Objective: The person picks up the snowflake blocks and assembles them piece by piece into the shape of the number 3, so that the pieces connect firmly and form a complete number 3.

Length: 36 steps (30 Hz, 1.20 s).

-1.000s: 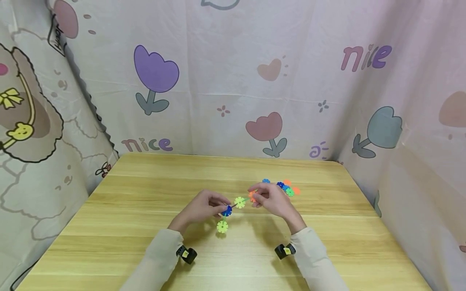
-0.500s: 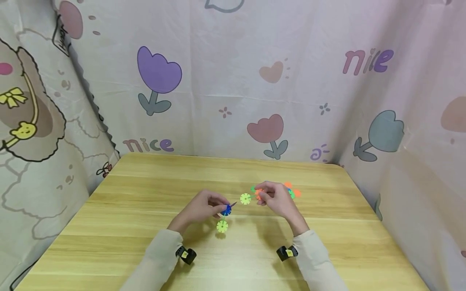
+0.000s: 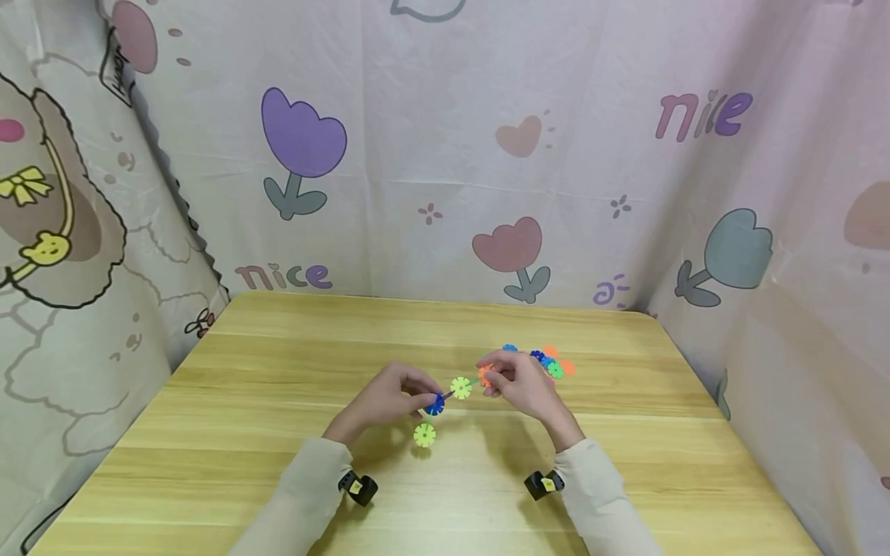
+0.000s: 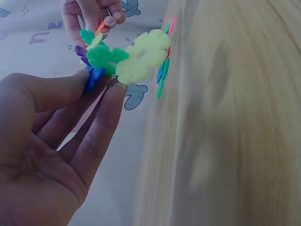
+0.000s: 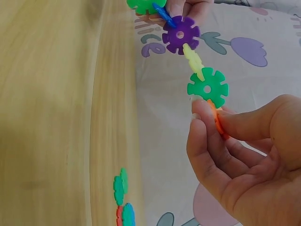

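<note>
Colourful chain of flower-shaped, notched plastic discs [image 3: 461, 388] is held above the pale wood-grained bench [image 3: 278, 340], strung between the left hand [image 3: 385, 398] and the right hand [image 3: 524, 382]. A cluster of further discs [image 3: 555, 371] lies on the bench beyond the right hand. A dark-blue disc [image 3: 434, 405] is pinched by the left thumb and fingers, an orange disc [image 5: 217, 120] by the right. Between them, a purple disc [image 5: 189, 36] and a pale-yellow disc [image 5: 193, 59] meet; slot depth cannot be told. Joining these appears to be the step in hand; aligned notches and steady inward pressure seem called for.
</note>
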{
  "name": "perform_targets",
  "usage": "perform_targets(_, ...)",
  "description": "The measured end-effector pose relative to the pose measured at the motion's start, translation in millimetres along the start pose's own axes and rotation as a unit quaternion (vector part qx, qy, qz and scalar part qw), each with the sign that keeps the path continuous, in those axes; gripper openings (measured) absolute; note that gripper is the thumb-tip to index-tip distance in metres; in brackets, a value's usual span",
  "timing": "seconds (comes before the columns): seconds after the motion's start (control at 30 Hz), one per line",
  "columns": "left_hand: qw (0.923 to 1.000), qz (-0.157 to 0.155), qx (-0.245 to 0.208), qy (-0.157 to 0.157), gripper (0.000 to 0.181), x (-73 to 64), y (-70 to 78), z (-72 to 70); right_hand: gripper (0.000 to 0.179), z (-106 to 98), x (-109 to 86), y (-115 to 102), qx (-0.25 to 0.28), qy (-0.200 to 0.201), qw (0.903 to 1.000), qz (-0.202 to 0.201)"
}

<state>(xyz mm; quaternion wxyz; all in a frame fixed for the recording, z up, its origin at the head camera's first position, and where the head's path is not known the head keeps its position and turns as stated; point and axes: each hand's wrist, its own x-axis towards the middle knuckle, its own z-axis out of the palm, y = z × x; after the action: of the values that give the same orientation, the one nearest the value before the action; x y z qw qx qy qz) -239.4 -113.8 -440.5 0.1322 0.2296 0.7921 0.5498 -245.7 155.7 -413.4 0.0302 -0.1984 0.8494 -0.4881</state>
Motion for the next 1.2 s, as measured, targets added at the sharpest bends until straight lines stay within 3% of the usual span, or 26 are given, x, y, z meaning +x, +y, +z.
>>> perform_targets(0.3, 0.9999, 0.006, -0.002, 0.012, 0.015, -0.9, -0.5, 1.4, 0.018, 1.8, -1.0, -1.5, 0.009, 0.003, 0.9999, 0.005)
perform_targets(0.6, 0.9998, 0.004, -0.010, 0.018, 0.014, -0.4, -2.2, -0.8, 0.019, -5.6, -0.9, 0.0, 0.006, 0.041, 0.9991, 0.006)
perform_targets(0.9, 0.9986, 0.008, -0.022, 0.048, 0.013, -2.6, -1.5, -1.6, 0.017, -1.4, -0.9, -4.0, 0.030, 0.021, 0.9993, 0.009)
perform_targets(1.2, 0.9990, 0.031, 0.009, 0.032, 0.013, -0.7, -0.4, -1.5, 0.014, -1.7, -1.8, -4.4, 0.010, 0.013, 0.9999, 0.004)
